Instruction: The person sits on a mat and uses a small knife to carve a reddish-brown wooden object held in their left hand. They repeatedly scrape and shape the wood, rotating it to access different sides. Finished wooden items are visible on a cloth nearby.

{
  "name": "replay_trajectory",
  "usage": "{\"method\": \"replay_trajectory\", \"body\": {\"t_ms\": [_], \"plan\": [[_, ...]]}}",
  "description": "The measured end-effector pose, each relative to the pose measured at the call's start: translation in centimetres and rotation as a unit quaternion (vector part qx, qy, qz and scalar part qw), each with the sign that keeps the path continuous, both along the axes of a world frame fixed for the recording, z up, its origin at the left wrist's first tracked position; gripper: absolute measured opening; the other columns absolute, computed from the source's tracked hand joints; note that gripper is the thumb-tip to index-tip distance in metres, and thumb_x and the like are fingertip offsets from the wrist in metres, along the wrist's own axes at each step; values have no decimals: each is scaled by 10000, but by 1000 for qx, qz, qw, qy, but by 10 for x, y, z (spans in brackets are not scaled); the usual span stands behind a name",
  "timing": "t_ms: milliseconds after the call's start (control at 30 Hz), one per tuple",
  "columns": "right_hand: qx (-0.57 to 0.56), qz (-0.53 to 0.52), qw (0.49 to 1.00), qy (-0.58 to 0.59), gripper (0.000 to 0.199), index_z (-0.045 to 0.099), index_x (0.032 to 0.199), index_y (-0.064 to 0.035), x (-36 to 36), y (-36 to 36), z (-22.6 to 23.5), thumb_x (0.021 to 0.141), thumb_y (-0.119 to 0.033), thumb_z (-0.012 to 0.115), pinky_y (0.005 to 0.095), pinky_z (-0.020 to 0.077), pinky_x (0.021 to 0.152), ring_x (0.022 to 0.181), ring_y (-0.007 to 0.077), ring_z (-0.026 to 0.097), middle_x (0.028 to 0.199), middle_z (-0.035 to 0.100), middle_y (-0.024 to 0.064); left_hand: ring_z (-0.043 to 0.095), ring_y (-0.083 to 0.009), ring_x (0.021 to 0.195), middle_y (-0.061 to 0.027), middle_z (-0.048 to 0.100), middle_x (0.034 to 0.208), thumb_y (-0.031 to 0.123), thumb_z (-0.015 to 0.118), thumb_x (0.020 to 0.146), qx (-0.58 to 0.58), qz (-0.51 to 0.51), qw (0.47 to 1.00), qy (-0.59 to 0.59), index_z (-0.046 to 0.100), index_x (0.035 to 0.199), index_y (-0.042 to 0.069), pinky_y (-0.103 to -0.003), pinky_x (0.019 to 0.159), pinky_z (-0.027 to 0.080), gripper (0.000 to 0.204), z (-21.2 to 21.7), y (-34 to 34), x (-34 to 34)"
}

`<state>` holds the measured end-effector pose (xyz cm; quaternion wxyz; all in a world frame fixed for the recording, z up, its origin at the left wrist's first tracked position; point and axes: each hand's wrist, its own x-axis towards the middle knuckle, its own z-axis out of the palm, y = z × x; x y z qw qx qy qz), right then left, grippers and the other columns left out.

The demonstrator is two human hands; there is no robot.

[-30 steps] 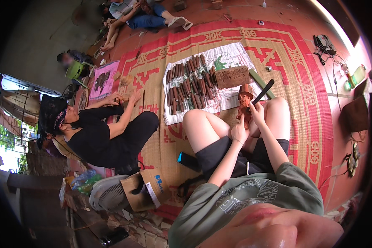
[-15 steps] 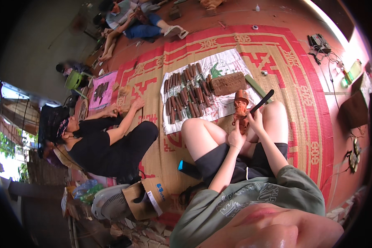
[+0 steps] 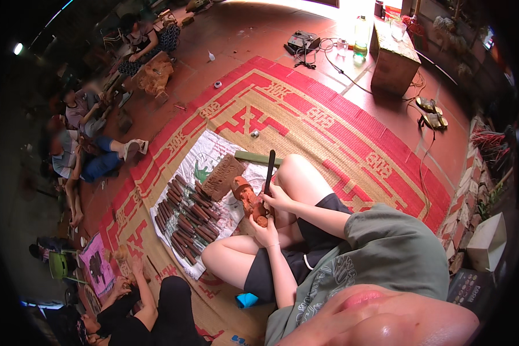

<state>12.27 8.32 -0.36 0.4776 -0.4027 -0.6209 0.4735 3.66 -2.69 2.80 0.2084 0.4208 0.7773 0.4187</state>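
A reddish-brown carved wooden figurine (image 3: 247,197) is held over my lap, between my crossed legs. My left hand (image 3: 264,233) closes round its lower end. My right hand (image 3: 278,197) grips a long, dark, flat tool (image 3: 270,167) that points up and away beside the figurine; its exact kind is unclear. Just beyond my knee lies a brown wooden block (image 3: 223,176) with a rough, worked face. Several carving tools with brown wooden handles (image 3: 184,222) lie in rows to its left, on a white printed sheet (image 3: 205,147). My fingers partly hide the figurine's base.
A green strip (image 3: 251,157) lies by my right knee on the red and tan mat (image 3: 357,150). At left, a person in black (image 3: 173,311) sits close by. Other people (image 3: 92,153) sit farther back. A wooden box (image 3: 395,63), cables and sandals (image 3: 431,112) stand right.
The view has swung to the right, so the sheet and the neighbour sit farther left and the box comes into sight. Both hands keep hold of the figurine and the dark tool.
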Motion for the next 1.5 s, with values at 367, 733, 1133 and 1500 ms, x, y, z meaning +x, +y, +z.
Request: {"method": "replay_trajectory", "body": {"t_ms": [367,733,1133,1500], "plan": [[-45,24,999,12,175,451,911,-8,-2,-4,-6,812,-78,578,298,472,595,657,149,586,727,594,100,552,-402,948,-221,545,1115,341,665,706,22,8,997,76,384,1253,91,-455,777,439,664,-20,-4,-7],[-59,45,997,3,194,473,963,9,-1,-4,-1,822,-82,570,287,480,617,697,144,594,765,597,106,587,-418,829,-237,606,962,398,647,729,26,18,998,58,394,1247,121,-466,693,456,640,-17,-1,-4],[-83,56,995,8,150,598,881,1,-11,-3,-16,881,-144,561,220,433,523,603,66,542,700,600,25,594,-398,801,-220,606,943,377,673,705,-33,25,999,0,371,1286,133,-478,674,460,698,-33,-2,-13],[-91,83,992,-11,141,618,904,-17,-12,-1,-17,864,-150,595,199,421,525,576,56,504,683,593,14,618,-390,721,-215,631,821,360,705,671,-48,40,998,-22,368,1245,122,-455,624,483,707,-33,-2,-13]]}}
